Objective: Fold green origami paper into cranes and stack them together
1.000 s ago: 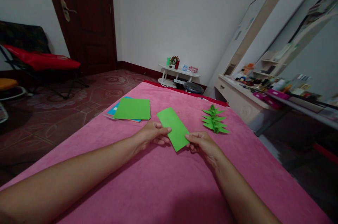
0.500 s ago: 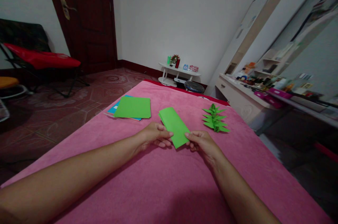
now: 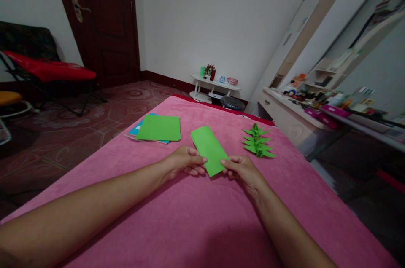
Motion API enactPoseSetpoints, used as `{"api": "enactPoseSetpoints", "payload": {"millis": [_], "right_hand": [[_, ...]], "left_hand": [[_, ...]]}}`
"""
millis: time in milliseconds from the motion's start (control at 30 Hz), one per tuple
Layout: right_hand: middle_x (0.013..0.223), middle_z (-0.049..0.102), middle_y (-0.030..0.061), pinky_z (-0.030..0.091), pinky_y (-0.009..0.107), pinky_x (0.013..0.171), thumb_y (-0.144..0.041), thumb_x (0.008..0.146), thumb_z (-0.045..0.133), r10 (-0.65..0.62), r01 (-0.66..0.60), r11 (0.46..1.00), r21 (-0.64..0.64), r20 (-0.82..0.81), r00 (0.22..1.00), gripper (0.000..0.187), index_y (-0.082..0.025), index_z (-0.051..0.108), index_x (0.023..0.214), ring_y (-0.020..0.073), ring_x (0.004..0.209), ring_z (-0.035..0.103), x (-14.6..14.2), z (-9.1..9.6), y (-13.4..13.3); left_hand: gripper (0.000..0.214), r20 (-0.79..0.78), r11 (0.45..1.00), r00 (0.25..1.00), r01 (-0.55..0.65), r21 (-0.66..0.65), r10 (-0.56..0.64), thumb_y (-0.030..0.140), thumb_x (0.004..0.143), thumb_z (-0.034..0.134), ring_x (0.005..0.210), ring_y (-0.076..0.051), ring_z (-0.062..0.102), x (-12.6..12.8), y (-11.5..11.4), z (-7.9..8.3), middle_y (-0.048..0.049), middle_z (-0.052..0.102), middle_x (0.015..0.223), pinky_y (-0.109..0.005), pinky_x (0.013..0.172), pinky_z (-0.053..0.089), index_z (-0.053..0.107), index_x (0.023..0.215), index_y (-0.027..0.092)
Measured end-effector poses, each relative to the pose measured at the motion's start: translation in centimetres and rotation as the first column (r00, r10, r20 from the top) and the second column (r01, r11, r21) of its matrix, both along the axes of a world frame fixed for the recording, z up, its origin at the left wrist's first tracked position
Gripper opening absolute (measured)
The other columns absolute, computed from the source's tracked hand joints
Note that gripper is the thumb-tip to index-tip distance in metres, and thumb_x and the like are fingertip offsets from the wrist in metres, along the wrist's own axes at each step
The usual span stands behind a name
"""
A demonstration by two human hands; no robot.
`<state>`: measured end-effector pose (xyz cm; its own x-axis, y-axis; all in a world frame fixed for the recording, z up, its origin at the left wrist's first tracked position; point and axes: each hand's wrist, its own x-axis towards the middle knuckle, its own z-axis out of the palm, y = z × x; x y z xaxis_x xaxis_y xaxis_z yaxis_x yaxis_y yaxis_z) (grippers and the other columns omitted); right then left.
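A folded strip of green paper (image 3: 209,148) lies on the pink cloth (image 3: 196,221) in front of me. My left hand (image 3: 183,161) pinches its near left edge, fingers closed on the paper. My right hand (image 3: 242,169) pinches the near right corner the same way. A stack of flat sheets, green (image 3: 159,128) on top with blue under it, rests to the left. A finished green folded paper tree (image 3: 257,142) lies to the right of the strip.
The pink-covered surface ends at a far edge near a low white stand (image 3: 215,87) with small items. A cluttered dresser (image 3: 303,108) stands to the right. A red folding chair (image 3: 47,72) and a dark door (image 3: 101,23) are at the left.
The green strip has shifted slightly toward me and its far end has settled flatter; both hands kept their pinch on its near end.
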<state>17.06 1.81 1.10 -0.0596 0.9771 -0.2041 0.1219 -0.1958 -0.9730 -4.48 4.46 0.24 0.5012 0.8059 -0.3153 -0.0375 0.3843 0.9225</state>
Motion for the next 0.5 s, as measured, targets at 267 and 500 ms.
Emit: {"api": "enactPoseSetpoints", "payload": {"millis": [267,500], "right_hand": [[0.049,0.063,0.0023,0.033,0.017,0.038,-0.038,0.058,0.079,-0.002,0.002,1.000,0.017,0.010,1.000,0.030,-0.011,0.067,0.059,0.0046,0.038,0.045,-0.13,0.22,-0.12],[0.050,0.063,0.0021,0.033,0.018,0.039,-0.038,0.059,0.079,-0.002,0.001,0.999,0.041,0.015,1.000,0.029,-0.011,0.067,0.058,0.0051,0.038,0.046,0.04,-0.20,0.12]], "left_hand": [[0.033,0.000,1.000,1.000,0.002,0.013,-0.002,0.034,0.061,0.079,0.059,-0.012,0.066,-0.03,0.01,-0.18,-0.0114,0.073,0.074,-0.016,0.051,0.050,0.069,0.078,0.008],[0.032,0.009,1.000,1.000,0.006,0.007,-0.006,0.033,0.063,0.079,0.059,-0.012,0.067,-0.02,0.13,-0.43,-0.0113,0.073,0.073,-0.016,0.051,0.050,0.069,0.079,0.008]]}}
